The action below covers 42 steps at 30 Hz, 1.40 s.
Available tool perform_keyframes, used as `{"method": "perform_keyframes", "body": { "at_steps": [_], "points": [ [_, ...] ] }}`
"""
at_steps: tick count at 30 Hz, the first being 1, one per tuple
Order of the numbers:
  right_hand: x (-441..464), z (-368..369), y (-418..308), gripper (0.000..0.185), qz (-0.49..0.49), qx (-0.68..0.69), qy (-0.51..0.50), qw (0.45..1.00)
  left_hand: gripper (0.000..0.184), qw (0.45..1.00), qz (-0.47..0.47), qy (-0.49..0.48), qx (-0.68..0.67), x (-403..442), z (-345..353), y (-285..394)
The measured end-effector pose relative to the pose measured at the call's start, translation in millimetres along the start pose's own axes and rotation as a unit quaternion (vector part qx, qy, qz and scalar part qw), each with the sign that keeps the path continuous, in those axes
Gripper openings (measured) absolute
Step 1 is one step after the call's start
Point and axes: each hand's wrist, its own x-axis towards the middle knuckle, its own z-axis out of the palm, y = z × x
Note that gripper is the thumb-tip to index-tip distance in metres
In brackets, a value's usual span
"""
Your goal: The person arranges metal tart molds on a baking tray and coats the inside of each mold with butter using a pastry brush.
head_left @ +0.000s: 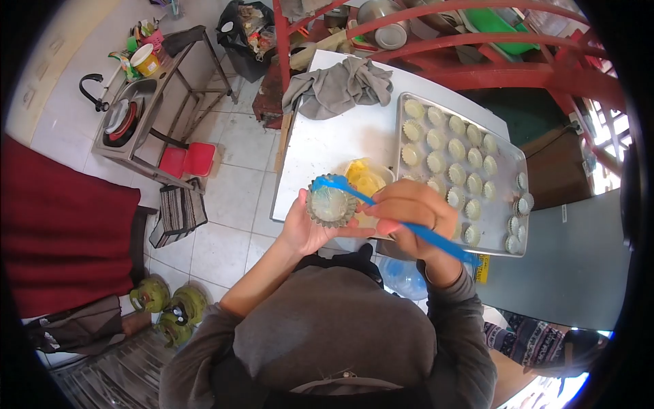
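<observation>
My left hand [300,228] holds up a fluted metal tart mould [332,210], its open side facing me and its inside shiny. Closed around the handle of a blue pastry brush [439,240] is my right hand [415,213]. The brush head lies against the upper inside of the mould. Just behind my hands sits a bowl of yellow fat [364,176], partly covered by them. To the right, a large metal baking tray [503,204] carries rows of similar moulds [456,148], with several small stacks along its right side.
A crumpled grey cloth [340,88] lies at the back of the white table [310,146]. Red metal railings [470,44] run behind it. Across the tiled floor at left are a sink [139,102], a red stool [197,160] and green gas cylinders [187,303].
</observation>
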Motion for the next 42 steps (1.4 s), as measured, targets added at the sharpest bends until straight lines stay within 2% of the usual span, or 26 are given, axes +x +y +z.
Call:
{"method": "perform_keyframes", "body": {
  "at_steps": [2,3,5,6,9,12,13,16,17,20,21,25,29,32,33,37,41,42],
  "points": [
    [0.0,-4.5,-2.0,0.019,0.010,-0.023,0.050,0.998,0.083,0.995,0.003,-0.078,-0.054,4.4,-10.5,-1.6],
    [-0.8,-9.3,-2.4,0.019,0.021,0.002,0.026,0.999,0.083,0.990,0.005,-0.117,-0.081,6.4,-10.7,-1.0],
    [-3.7,-19.9,-3.1,0.020,0.045,0.051,-0.021,0.997,0.083,1.000,0.002,-0.021,0.005,2.1,-3.4,0.0],
    [-3.7,-16.3,-2.6,0.019,0.035,0.019,-0.011,0.999,0.083,0.999,-0.001,0.026,0.047,1.7,0.9,0.0],
    [-5.1,-5.7,-1.7,0.014,0.033,-0.050,0.033,0.998,0.084,0.998,-0.022,-0.013,0.060,6.7,1.5,1.4],
    [-22.7,-13.8,-9.5,0.012,0.101,0.019,0.144,0.984,0.086,0.992,0.027,-0.003,0.121,15.3,-3.0,6.6],
    [-28.0,-15.1,-11.5,0.011,0.136,0.080,0.159,0.975,0.085,0.989,0.018,-0.030,0.141,20.5,-5.9,9.3],
    [-24.0,-18.1,-10.9,0.010,0.115,-0.007,0.021,0.993,0.083,0.979,-0.008,-0.091,0.179,35.7,-15.0,18.6],
    [-25.9,-21.8,-12.1,0.010,0.140,0.018,0.000,0.990,0.083,0.978,-0.013,-0.099,0.182,41.2,-16.9,20.9],
    [-32.8,-43.6,-9.4,0.011,0.159,0.070,0.036,0.984,0.080,0.974,-0.015,-0.110,0.198,53.0,-20.9,21.9],
    [-30.9,-39.8,-9.5,0.010,0.141,0.040,0.082,0.986,0.080,0.968,-0.007,-0.116,0.222,56.9,-21.3,20.9],
    [-26.2,-41.9,-13.8,0.009,0.153,0.030,-0.029,0.987,0.086,0.952,-0.029,-0.135,0.273,71.0,-12.1,28.1],
    [-36.3,-51.0,-1.4,0.009,0.128,0.027,0.079,0.988,0.082,0.963,-0.025,-0.136,0.231,76.6,-3.5,18.8],
    [-38.7,-52.3,4.7,0.007,0.139,0.078,-0.020,0.987,0.081,0.960,-0.010,-0.140,0.243,81.9,-2.2,11.7],
    [-36.8,-58.4,-2.8,0.005,0.165,0.067,-0.025,0.984,0.081,0.958,-0.001,-0.139,0.252,83.2,-4.7,9.6],
    [-53.2,-67.3,10.7,0.007,0.194,0.099,0.150,0.964,0.081,0.956,0.020,-0.141,0.257,87.1,2.6,-9.7],
    [-56.9,-83.9,11.5,0.010,0.146,0.087,0.016,0.985,0.079,0.960,0.030,-0.147,0.237,93.8,4.1,-26.5],
    [-61.0,-88.3,12.3,0.011,0.168,0.128,0.068,0.975,0.078,0.956,0.037,-0.142,0.255,91.4,8.1,-29.6]
  ]
}}
